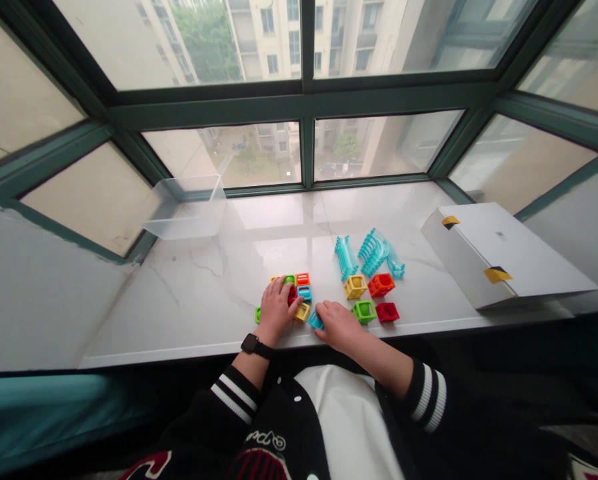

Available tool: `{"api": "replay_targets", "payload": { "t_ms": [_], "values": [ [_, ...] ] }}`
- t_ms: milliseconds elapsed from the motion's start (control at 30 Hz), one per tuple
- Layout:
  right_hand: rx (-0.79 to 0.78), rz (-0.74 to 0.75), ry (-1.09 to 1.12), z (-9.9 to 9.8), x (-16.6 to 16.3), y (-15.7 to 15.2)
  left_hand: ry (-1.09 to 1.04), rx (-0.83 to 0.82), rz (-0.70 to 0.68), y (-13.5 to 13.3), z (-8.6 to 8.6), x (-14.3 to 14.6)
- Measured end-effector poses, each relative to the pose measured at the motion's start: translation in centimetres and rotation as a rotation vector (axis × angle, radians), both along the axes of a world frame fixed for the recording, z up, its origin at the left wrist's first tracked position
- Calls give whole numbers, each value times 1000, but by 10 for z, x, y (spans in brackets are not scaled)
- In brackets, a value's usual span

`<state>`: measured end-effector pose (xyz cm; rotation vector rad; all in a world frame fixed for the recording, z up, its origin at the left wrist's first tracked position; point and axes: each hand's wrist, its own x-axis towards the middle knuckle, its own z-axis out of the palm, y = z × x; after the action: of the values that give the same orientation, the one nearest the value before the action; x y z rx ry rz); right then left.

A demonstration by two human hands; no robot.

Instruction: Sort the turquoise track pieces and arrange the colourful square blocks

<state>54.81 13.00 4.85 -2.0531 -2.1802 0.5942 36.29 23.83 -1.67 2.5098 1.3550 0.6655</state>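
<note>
My left hand (277, 308) lies over a cluster of joined hollow toy blocks, its fingers curled round them. An orange block (303, 279), a blue block (305, 293) and a yellow block (303, 311) show at the cluster's right side; the rest is partly hidden under the hand. A green block (258, 315) peeks out left of the wrist. Just right of the cluster, my right hand (337, 325) is closed on a light-blue block (315, 321), held low at the sill. Beyond that hand sit a green block (364, 311), a red block (387, 312), a yellow block (355, 287) and an orange-red block (381, 285).
Clear turquoise track pieces, one straight (346, 257) and one curved (374, 252), lie behind the loose blocks. A translucent plastic tub (189, 220) stands at the back left. On the right rests a white box (519, 253) with yellow-and-black tabs. The marble sill (179, 300) ends at a front edge before me.
</note>
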Motion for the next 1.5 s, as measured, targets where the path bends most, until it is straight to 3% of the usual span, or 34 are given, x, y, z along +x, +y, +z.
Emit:
{"api": "replay_targets", "payload": {
  "t_ms": [133,333,567,1133,1500],
  "values": [
    [46,-15,51,10,8,-4,3,-2,3,0,0,0],
    [298,-24,400,17,29,-11,-6,-7,1,1,-1,-1],
    [459,-71,581,19,44,-15,29,-38,-34,3,3,-5],
    [544,-82,727,26,46,-20,33,-24,-46,2,-2,-5],
    [518,-158,868,17,46,-21,90,-38,-63,-1,-3,-4]
  ]
}}
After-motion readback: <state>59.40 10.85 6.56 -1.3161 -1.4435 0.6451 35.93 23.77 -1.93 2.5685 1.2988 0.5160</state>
